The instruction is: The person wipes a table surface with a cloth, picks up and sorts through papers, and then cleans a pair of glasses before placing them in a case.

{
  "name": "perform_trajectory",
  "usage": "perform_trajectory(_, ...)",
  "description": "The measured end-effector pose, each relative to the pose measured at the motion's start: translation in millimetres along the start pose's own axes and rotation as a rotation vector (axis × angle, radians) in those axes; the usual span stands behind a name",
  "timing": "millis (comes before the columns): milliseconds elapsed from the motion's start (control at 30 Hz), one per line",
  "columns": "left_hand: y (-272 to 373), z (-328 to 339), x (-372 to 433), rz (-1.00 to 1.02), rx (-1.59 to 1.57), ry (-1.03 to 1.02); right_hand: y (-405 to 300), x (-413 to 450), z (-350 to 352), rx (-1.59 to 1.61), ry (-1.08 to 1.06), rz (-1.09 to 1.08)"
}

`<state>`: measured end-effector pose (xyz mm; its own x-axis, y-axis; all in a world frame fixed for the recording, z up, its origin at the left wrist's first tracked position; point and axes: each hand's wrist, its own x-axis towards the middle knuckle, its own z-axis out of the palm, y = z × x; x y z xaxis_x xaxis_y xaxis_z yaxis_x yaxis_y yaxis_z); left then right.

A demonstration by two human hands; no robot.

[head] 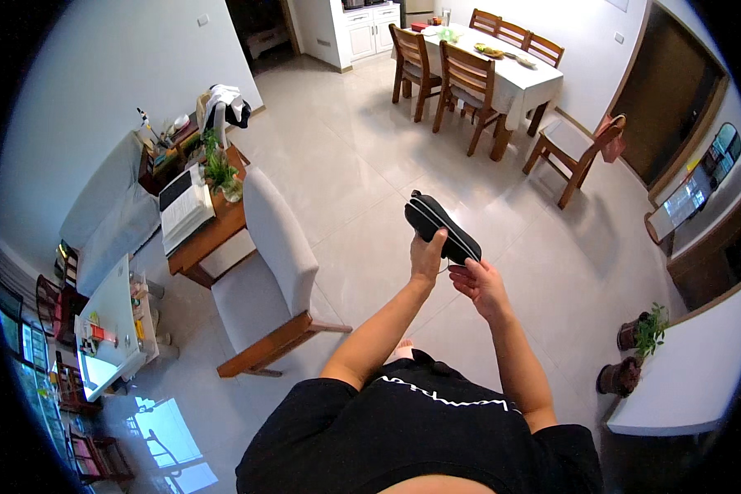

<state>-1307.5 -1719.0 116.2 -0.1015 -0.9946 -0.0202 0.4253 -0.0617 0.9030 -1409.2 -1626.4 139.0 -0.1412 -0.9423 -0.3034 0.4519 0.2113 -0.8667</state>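
Observation:
A black zippered case [450, 225] with a pale line of zip along its side is held up over the tiled floor, tilted from upper left to lower right. My left hand [427, 256] grips its underside near the middle, thumb laid along the side. At the lower right end, the fingertips of my right hand [480, 285] touch the zip line, with thumb and forefinger close together and the other fingers loosely bent. The case looks closed; its contents are hidden. A thin cord or loop hangs beneath it, between the hands.
An upholstered chair [278, 247] stands left beside a wooden desk [222, 228] bearing an open book [185, 213] and a plant. A dining table [512, 68] with chairs is at the back. One chair [571, 145] stands apart, right. Potted plants [620, 376] line the right side.

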Motion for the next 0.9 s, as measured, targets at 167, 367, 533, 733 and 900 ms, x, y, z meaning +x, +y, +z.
perform_trajectory(167,19.1,-7.4,52.0,0.125,0.079,-0.004,-26.0,49.8,25.3,-0.201,0.084,-0.08)
perform_trajectory(367,28.8,-36.8,101.5,0.215,0.13,0.006,-35.3,116.5,40.4,-0.601,0.021,-0.243)
perform_trajectory(533,67.1,-53.4,114.8,0.158,0.096,0.109,-52.0,149.0,66.6,-0.673,-0.151,-0.25)
perform_trajectory(733,73.9,-63.2,115.6,0.132,0.085,0.216,-57.4,165.9,82.9,-0.822,-0.238,-0.316)
perform_trajectory(900,73.2,-51.4,118.4,0.176,0.025,0.317,-66.8,170.4,83.7,-0.89,-0.288,-0.41)
